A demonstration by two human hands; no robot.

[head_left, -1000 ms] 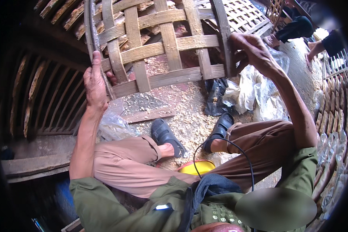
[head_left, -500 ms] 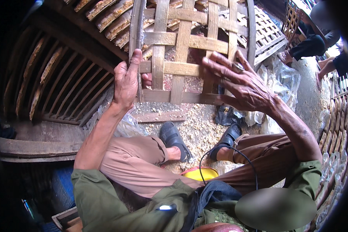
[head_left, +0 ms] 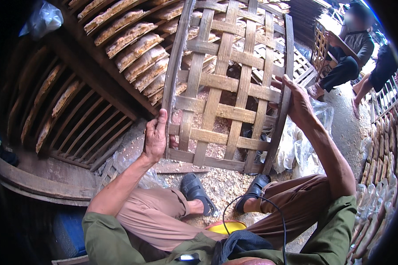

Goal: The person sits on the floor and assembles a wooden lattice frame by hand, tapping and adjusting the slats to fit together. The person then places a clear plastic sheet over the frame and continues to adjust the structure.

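Before me, a woven bamboo tray (head_left: 227, 110) with an open lattice and narrow side rails is held up at a slant. My left hand (head_left: 155, 137) grips its left rail near the bottom corner, thumb on the rail and fingertips showing through the weave. On the right rail, about halfway up, my right hand (head_left: 296, 102) is closed, the fingers partly hidden behind the lattice. No food lies on the tray's visible face; a few pale crumbs cling to its strips.
Behind the tray, a slatted rack (head_left: 132, 57) bears several pale, crusty slabs. Crumbs litter the floor (head_left: 225, 185) around my sandals. A yellow bowl (head_left: 227, 226) sits between my legs. Plastic bags (head_left: 305, 150) lie at right; a co-worker (head_left: 351, 48) sits beyond, holding another lattice tray.
My right hand has gone from lying spread against the lattice to gripping the right rail. The tray sits lower in view, tilted, showing more of its length. My left hand keeps its hold.
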